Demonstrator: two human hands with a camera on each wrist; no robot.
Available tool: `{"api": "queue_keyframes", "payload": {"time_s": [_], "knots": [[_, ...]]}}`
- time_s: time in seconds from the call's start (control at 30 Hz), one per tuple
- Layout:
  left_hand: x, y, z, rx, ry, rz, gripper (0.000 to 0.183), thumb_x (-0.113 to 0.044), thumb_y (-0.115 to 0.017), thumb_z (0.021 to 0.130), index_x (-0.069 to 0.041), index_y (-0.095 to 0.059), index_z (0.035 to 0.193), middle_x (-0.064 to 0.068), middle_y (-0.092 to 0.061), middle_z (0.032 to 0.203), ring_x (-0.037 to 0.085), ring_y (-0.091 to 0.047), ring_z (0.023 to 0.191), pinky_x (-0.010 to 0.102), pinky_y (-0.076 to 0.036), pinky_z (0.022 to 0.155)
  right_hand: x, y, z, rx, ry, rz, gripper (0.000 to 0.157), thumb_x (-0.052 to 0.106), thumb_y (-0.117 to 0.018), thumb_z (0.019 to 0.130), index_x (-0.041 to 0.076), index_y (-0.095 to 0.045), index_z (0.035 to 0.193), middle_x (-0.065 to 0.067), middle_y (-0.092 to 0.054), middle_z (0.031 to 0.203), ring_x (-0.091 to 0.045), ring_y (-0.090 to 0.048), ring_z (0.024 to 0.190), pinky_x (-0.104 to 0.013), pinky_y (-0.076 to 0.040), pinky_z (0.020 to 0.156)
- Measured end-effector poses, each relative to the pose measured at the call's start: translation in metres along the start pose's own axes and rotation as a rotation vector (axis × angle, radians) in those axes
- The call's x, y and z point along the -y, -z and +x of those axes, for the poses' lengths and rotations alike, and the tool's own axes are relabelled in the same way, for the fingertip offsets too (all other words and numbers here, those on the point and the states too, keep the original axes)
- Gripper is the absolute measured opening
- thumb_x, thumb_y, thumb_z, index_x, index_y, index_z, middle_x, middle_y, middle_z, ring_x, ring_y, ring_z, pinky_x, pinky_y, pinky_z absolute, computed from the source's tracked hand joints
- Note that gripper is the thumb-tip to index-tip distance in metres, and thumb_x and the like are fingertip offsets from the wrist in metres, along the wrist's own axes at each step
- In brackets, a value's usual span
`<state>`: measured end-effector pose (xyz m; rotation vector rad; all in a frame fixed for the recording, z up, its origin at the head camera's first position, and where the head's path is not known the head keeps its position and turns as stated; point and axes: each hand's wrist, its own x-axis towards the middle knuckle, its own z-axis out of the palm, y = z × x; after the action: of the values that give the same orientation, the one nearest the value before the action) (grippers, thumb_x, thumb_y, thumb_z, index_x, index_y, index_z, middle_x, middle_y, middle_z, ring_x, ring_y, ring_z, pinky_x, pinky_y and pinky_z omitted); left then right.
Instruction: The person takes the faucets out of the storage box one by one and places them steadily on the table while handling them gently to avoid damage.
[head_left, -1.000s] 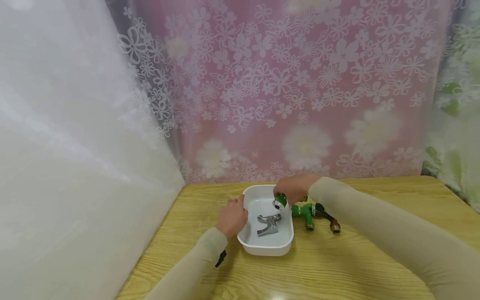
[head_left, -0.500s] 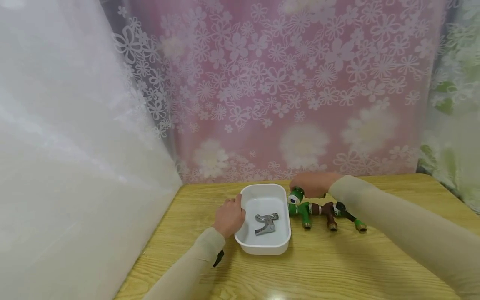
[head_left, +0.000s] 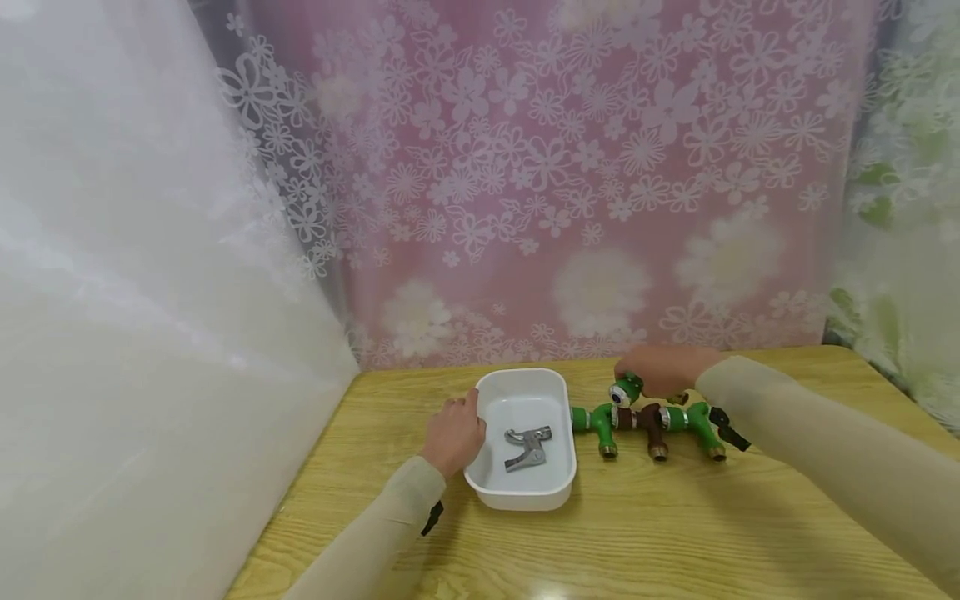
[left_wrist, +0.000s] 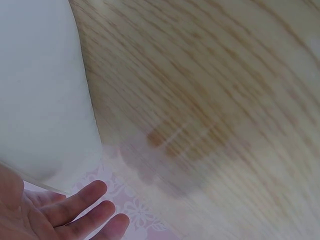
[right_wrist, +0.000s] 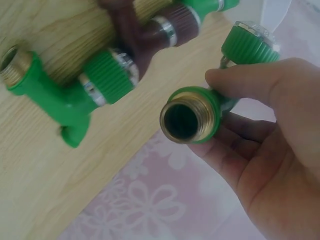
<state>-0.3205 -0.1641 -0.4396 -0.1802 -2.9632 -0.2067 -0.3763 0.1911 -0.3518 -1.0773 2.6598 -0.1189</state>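
Observation:
My right hand [head_left: 667, 371] holds a green tap [head_left: 626, 389] above the back of a row of taps. In the right wrist view, thumb and fingers grip this tap, and its brass threaded outlet [right_wrist: 182, 120] faces the camera. My left hand [head_left: 453, 433] holds the left rim of a white basin [head_left: 521, 500]. In the left wrist view several of its fingers [left_wrist: 82, 200] stretch loosely past the basin's edge, while the thumb is hidden. One silver tap [head_left: 528, 450] lies on the basin floor.
To the basin's right, a green tap [head_left: 602, 425], a dark brown tap [head_left: 655, 429] and another green tap [head_left: 701, 425] lie in a row on the wooden table [head_left: 637, 533]. A pink flowered curtain [head_left: 562, 167] hangs behind; white sheeting [head_left: 150, 292] slopes along the left.
My right hand has carried the green tap from over the basin to the right, above the row, and more of the row now shows. The left hand stays at the basin rim.

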Motion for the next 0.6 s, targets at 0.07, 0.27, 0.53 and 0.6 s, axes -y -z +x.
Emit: {"api": "queue_keyframes", "payload": {"time_s": [0.07,0.27,0.53,0.6], "knots": [[0.000,0.000,0.000,-0.008,-0.006,0.005,0.050,-0.025,-0.052,0.101,-0.007,-0.045,0.147,0.015,-0.066,0.127,0.031,-0.063,0.114,0.050,-0.057,0.082,-0.003,0.000,-0.005,-0.007,-0.002,0.001,0.039,-0.013,-0.061,0.087,0.006,-0.067,0.121,-0.007,-0.069,0.115,-0.014,-0.064,0.091,-0.032,-0.049,0.069],[0.001,0.001,-0.002,-0.023,-0.024,-0.005,0.049,-0.024,-0.053,0.101,-0.007,-0.047,0.146,0.016,-0.067,0.126,0.033,-0.064,0.114,0.052,-0.057,0.079,-0.013,-0.004,-0.021,-0.013,-0.057,0.000,0.042,-0.010,-0.062,0.087,0.002,-0.064,0.126,-0.016,-0.065,0.124,-0.024,-0.064,0.101,-0.034,-0.048,0.070],[0.000,0.002,-0.002,-0.008,-0.004,-0.007,0.050,-0.025,-0.051,0.102,-0.009,-0.045,0.148,0.015,-0.065,0.129,0.032,-0.062,0.118,0.052,-0.056,0.082,-0.032,-0.014,-0.041,-0.026,-0.102,-0.001,0.042,-0.003,-0.069,0.085,0.000,-0.065,0.127,-0.019,-0.065,0.125,-0.032,-0.066,0.105,-0.038,-0.052,0.070],[0.000,0.002,-0.001,-0.004,-0.004,-0.003,0.050,-0.025,-0.050,0.102,-0.008,-0.044,0.149,0.015,-0.065,0.130,0.032,-0.062,0.119,0.052,-0.057,0.083,-0.037,-0.017,-0.045,-0.032,-0.107,-0.007,0.040,0.000,-0.071,0.086,0.001,-0.065,0.125,-0.018,-0.066,0.123,-0.035,-0.065,0.106,-0.043,-0.055,0.074]]}}
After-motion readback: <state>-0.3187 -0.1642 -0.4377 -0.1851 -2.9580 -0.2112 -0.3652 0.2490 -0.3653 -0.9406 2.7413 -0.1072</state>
